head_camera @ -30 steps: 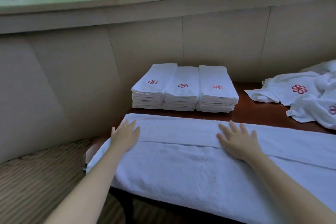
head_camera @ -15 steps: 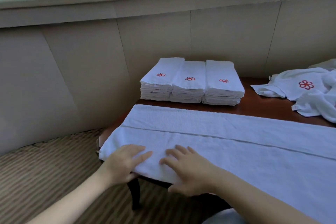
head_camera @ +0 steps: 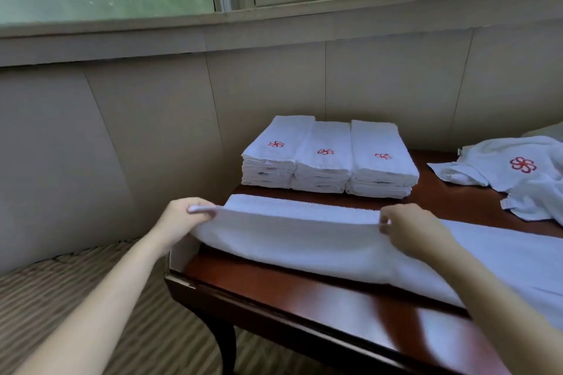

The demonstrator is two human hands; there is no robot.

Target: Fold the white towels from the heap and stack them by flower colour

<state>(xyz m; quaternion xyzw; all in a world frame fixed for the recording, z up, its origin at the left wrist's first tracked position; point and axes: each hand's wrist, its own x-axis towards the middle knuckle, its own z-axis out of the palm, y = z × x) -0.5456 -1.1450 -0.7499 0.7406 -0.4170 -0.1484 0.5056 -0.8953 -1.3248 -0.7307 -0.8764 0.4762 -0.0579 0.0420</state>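
A long white towel [head_camera: 298, 237] lies across the dark wooden table [head_camera: 304, 292]. Its near edge is lifted and carried toward the far edge. My left hand [head_camera: 182, 218] pinches that edge at the towel's left end. My right hand [head_camera: 411, 227] pinches the same edge further right. Behind the towel stand three stacks of folded white towels [head_camera: 329, 158], each topped by a red flower. The heap of unfolded towels [head_camera: 518, 173] lies at the right, with a red flower showing.
A beige panelled wall runs close behind the stacks, under a window sill. The table's left corner [head_camera: 173, 277] and curved leg stand over striped carpet [head_camera: 61, 289] at the lower left.
Both hands took the towel's near edge at the table front, lifted it and carried it away from me over the towel. The bare table front now shows.
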